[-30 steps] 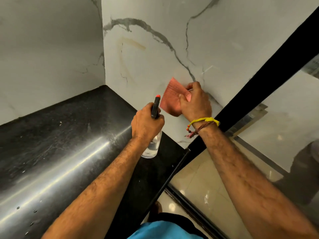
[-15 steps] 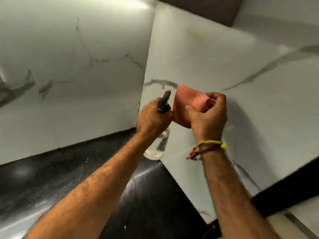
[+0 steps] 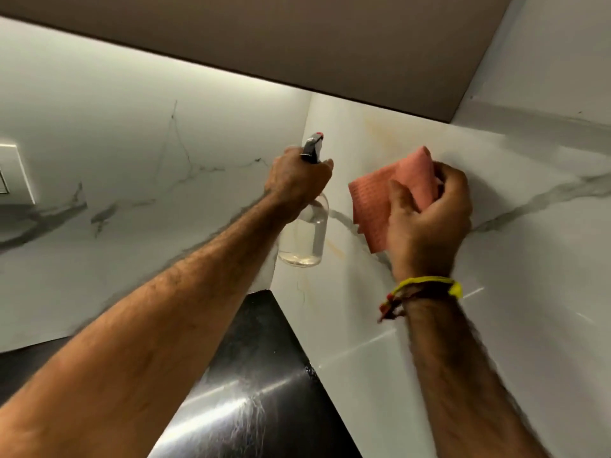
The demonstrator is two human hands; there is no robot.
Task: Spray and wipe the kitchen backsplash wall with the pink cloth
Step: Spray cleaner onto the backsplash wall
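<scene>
The white marble backsplash wall with grey veins fills the right side and meets a second marble wall at a corner. My right hand grips the folded pink cloth and holds it against the right wall, high up near the cabinet's underside. My left hand grips a clear spray bottle by its neck; its dark trigger head with a red tip points up toward the corner. A faint yellowish stain shows on the wall between bottle and cloth.
A brown upper cabinet hangs overhead. The shiny black countertop lies below in the corner. A white switch plate sits on the left wall.
Both hands have risen up the wall, from just above the countertop to near the cabinet. The cloth has moved up and right, and the view has tilted upward.
</scene>
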